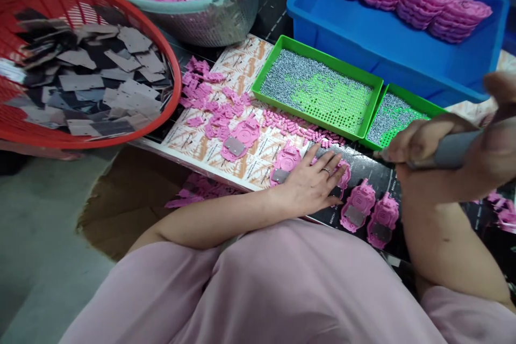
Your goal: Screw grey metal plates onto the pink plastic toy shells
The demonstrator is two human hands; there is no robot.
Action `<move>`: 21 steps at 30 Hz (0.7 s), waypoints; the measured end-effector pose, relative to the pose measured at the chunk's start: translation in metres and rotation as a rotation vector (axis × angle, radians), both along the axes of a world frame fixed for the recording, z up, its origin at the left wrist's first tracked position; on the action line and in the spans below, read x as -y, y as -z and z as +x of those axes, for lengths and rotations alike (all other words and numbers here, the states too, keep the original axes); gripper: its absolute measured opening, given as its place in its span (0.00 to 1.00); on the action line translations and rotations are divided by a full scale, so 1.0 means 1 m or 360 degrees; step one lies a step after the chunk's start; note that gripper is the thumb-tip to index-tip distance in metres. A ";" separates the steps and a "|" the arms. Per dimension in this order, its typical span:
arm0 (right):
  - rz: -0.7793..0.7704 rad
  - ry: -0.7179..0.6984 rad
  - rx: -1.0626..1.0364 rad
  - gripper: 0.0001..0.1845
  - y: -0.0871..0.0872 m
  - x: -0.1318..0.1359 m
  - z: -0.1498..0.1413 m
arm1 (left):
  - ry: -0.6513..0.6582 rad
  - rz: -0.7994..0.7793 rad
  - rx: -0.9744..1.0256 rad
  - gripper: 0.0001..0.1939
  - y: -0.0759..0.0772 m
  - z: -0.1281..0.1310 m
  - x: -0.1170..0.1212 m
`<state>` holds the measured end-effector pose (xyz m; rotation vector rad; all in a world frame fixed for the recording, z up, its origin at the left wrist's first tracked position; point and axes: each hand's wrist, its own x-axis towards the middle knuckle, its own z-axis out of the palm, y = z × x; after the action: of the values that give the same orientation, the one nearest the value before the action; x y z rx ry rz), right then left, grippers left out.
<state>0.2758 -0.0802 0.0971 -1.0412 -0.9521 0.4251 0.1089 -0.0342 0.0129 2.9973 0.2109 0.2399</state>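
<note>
My left hand [310,183] lies with fingers spread over a pink plastic casing [343,176], most of which it hides. Just beside it, under the wrist side, is another pink casing [287,157] with a grey plate. In my raised right hand [433,145] is a grey electric screwdriver [457,149], its tip pointing left toward the small green tray [437,109] of screws. Two more casings with grey plates, a nearer one [381,223] and its neighbour [358,207], lie between my hands. Farther left sits one more casing [241,138].
A larger green tray [318,113] holds screws. Behind it a blue bin [382,59] contains stacked pink casings. Left stand a red basket [175,80] of grey plates and a teal-rimmed tub [201,8] of pink parts. Small pink pieces [220,113] are strewn on the bench.
</note>
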 end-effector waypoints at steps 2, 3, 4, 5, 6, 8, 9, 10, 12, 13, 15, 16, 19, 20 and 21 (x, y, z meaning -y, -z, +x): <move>0.0075 -0.0125 0.0026 0.12 0.004 0.007 -0.011 | 0.0016 0.0004 -0.0012 0.34 -0.001 0.001 0.000; 0.0056 -0.0206 0.0029 0.11 0.006 0.008 -0.016 | 0.0020 0.0010 -0.0011 0.34 -0.002 0.002 0.000; 0.0057 -0.0255 0.0033 0.10 0.009 0.008 -0.019 | 0.0022 0.0016 -0.0007 0.34 -0.003 0.002 -0.001; 0.0068 -0.0272 0.0037 0.09 0.010 0.008 -0.021 | 0.0025 0.0020 0.0000 0.33 -0.003 0.002 -0.001; 0.0071 -0.0280 0.0036 0.07 0.012 0.007 -0.022 | 0.0028 0.0020 0.0005 0.33 -0.004 0.003 -0.001; 0.0067 -0.0283 0.0039 0.06 0.014 0.005 -0.022 | 0.0037 0.0012 0.0007 0.33 -0.004 0.003 -0.001; 0.0071 -0.0281 0.0049 0.06 0.016 0.004 -0.022 | 0.0042 0.0009 0.0006 0.34 -0.004 0.003 -0.001; 0.0063 -0.0283 0.0057 0.07 0.018 0.004 -0.022 | 0.0046 0.0009 0.0008 0.34 -0.003 0.003 0.000; 0.0089 -0.0332 0.0099 0.09 0.023 0.004 -0.021 | 0.0051 0.0013 0.0021 0.33 -0.002 0.003 0.000; 0.0102 -0.0369 0.0130 0.09 0.025 0.004 -0.021 | 0.0050 0.0015 0.0031 0.33 -0.002 0.003 0.000; 0.0126 -0.0444 0.0186 0.11 0.030 0.005 -0.020 | 0.0050 0.0021 0.0035 0.32 -0.001 0.003 -0.001; 0.0122 -0.0479 0.0199 0.12 0.032 0.005 -0.019 | 0.0053 0.0027 0.0025 0.32 -0.002 0.004 -0.001; 0.0073 -0.0499 0.0201 0.17 0.028 0.003 -0.011 | 0.0060 0.0042 -0.0022 0.34 -0.004 0.004 -0.002; 0.0090 -0.0470 0.0202 0.18 0.025 0.001 -0.007 | 0.0061 0.0043 -0.0039 0.34 -0.004 0.004 -0.002; 0.0130 -0.0401 0.0201 0.18 0.020 -0.003 -0.002 | 0.0058 0.0044 -0.0051 0.34 -0.005 0.004 -0.002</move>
<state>0.2737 -0.0771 0.0768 -0.8848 -1.2107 0.5279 0.1131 -0.0325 0.0175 3.0306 0.1569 0.1926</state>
